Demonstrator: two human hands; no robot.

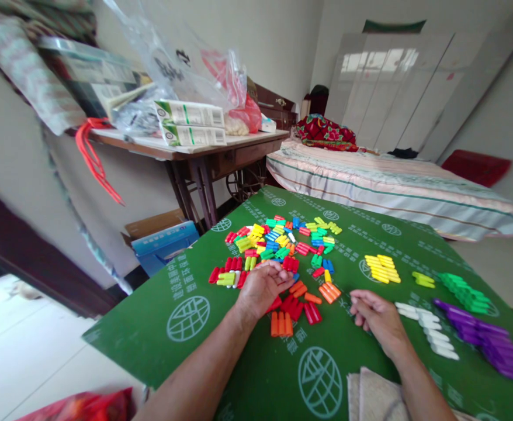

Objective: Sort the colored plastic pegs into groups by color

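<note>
Centre: left hand [262, 287] at coloured pieces [275, 324], fingers half-curled; lower right: right hand [378, 318], fingers narrow; whether either holds anything cannot be told. Lifting should spare neighbours.

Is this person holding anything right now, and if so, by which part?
It cannot be told: the left hand is close to colored pieces, the right hand is curled, and no held piece clearly shows in either.
</note>
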